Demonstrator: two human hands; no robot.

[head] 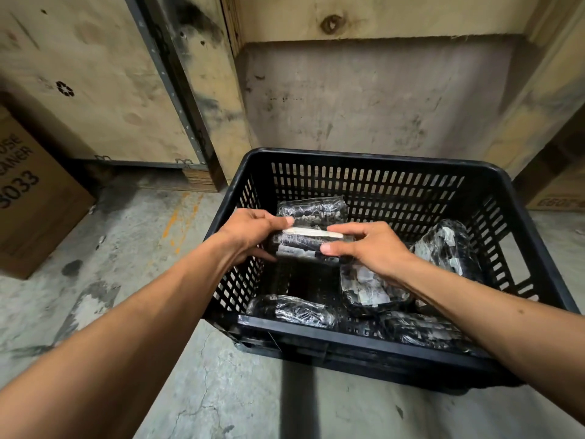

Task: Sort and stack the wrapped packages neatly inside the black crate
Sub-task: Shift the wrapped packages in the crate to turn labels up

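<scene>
A black slotted crate (373,166) stands on the concrete floor in front of me. Inside its left half, my left hand (250,232) and my right hand (370,248) grip the two ends of one clear-wrapped black package (300,243), held above the crate's bottom. Behind it another wrapped package (311,209) lies against the far wall. A third wrapped package (367,289) sits under my right wrist. One package (446,245) leans at the right wall. Two more packages (291,310) (421,331) lie along the near wall.
A brown cardboard box (28,198) stands on the floor at the left. Plywood panels (104,83) and a grey wall (380,99) rise behind the crate. Another carton (557,198) is at the right edge. Cracked concrete floor (152,236) surrounds the crate.
</scene>
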